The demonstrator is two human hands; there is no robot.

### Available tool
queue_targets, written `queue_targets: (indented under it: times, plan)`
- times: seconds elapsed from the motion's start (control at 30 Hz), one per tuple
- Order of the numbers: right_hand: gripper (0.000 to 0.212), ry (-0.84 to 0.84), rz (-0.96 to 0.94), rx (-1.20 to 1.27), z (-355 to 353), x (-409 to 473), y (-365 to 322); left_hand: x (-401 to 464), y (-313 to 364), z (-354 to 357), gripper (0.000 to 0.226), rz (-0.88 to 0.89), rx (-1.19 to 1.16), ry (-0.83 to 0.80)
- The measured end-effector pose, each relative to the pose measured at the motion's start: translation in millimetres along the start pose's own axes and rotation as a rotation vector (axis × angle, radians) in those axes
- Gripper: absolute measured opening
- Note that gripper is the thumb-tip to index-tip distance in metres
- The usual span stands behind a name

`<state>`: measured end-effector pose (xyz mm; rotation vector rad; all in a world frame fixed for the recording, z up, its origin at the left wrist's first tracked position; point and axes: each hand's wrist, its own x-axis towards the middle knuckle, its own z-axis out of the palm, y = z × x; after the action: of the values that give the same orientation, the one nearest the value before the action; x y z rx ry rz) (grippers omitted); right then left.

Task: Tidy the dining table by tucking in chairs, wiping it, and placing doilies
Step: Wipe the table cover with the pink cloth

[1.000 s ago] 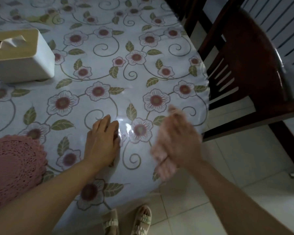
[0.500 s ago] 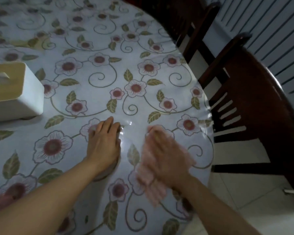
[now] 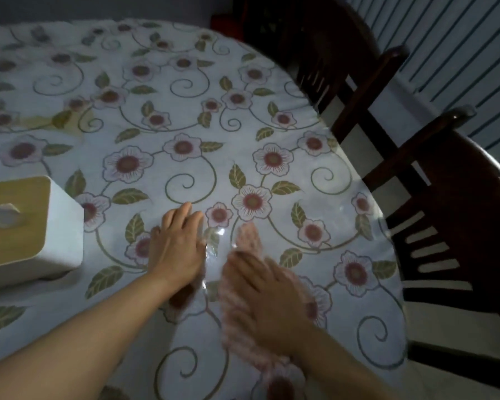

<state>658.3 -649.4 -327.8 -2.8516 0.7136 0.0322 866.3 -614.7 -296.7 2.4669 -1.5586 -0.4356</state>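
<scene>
Pressing flat, right grip [image 3: 267,295], fingers straight; pink cloth [image 3: 247,235] lies under it, poking out ahead. Soft, limp, likely to bunch: palm its middle. Left grip [image 3: 176,249] rests released on the surface [image 3: 185,111] alongside.

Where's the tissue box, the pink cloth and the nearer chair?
tissue box [image 3: 64,241], head view, its white side.
pink cloth [image 3: 247,235], head view, its far tip.
nearer chair [image 3: 416,147], head view, its top rail.

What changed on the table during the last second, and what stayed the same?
The right hand slid the pink cloth from the table's edge inward across the floral tablecloth, ending beside the left hand. Nothing was let go. The left hand stayed flat on it; the tissue box and wooden chairs did not move.
</scene>
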Motion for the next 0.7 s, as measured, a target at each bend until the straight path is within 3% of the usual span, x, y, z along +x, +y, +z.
queue_targets:
  times: [0.13,0.27,0.3,0.4,0.5,0.57,0.7]
  plan:
    - [0.068,0.068,0.486,-0.022,-26.2,47.2,94.9,24.5,-10.2,-2.4,0.057,-0.038,-0.022,0.019]
    - [0.070,0.056,0.715,0.011,-32.4,108.4,104.6,34.2,-17.5,-3.9,0.050,-0.027,-0.044,0.056]
    - [0.075,0.060,0.671,-0.045,-25.8,114.3,86.2,34.2,-19.5,-4.1,0.047,-0.020,-0.050,0.064]
    - [0.072,0.025,0.183,-0.078,-6.0,106.9,14.4,38.2,-25.4,-7.3,0.044,-0.066,-0.077,0.097]
    - [0.069,-0.075,-0.157,0.005,-4.2,102.9,4.3,48.7,-35.5,-15.0,0.046,-0.139,-0.057,0.125]
    - [0.070,-0.065,-0.138,-0.027,-10.1,122.0,39.5,59.5,-41.2,-19.1,0.046,-0.166,-0.034,0.136]
    - [0.074,-0.011,0.336,0.000,-33.0,194.2,116.2,81.5,-43.5,-21.2,0.044,-0.207,-0.019,0.169]
